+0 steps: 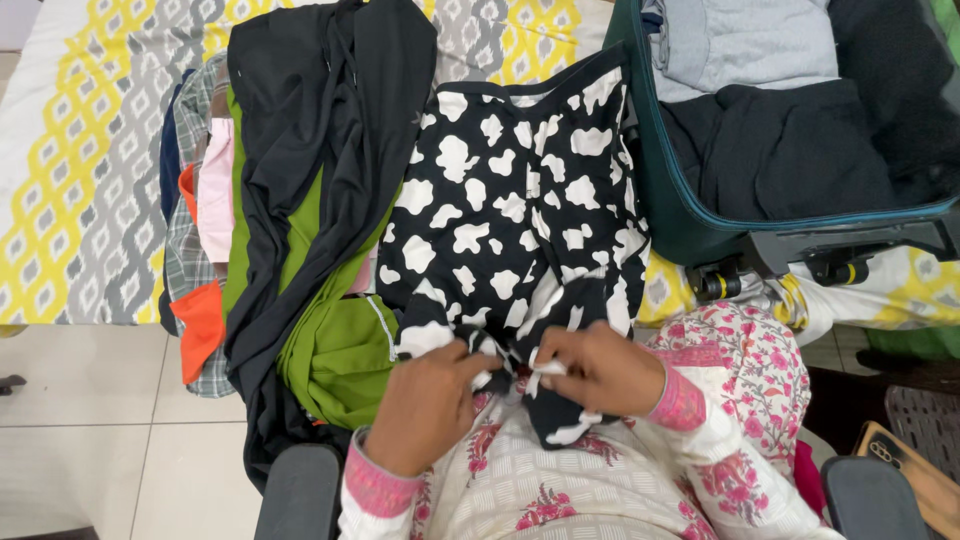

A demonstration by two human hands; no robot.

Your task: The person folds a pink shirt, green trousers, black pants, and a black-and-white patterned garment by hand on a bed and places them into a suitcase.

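Hands, two: left hand [425, 405] and right hand [597, 370] pinch one cow-print garment [515, 220].

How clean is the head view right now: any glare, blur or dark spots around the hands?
Head view: even indoor light, no glare; left hand and right hand slightly soft on the black-and-white garment; dark clothes in the suitcase lose detail; edges bend a little.

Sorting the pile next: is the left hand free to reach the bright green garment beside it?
Probably not right away: the left hand grips the black-and-white patterned garment along with the right hand. The bright green garment lies close, uncovered.
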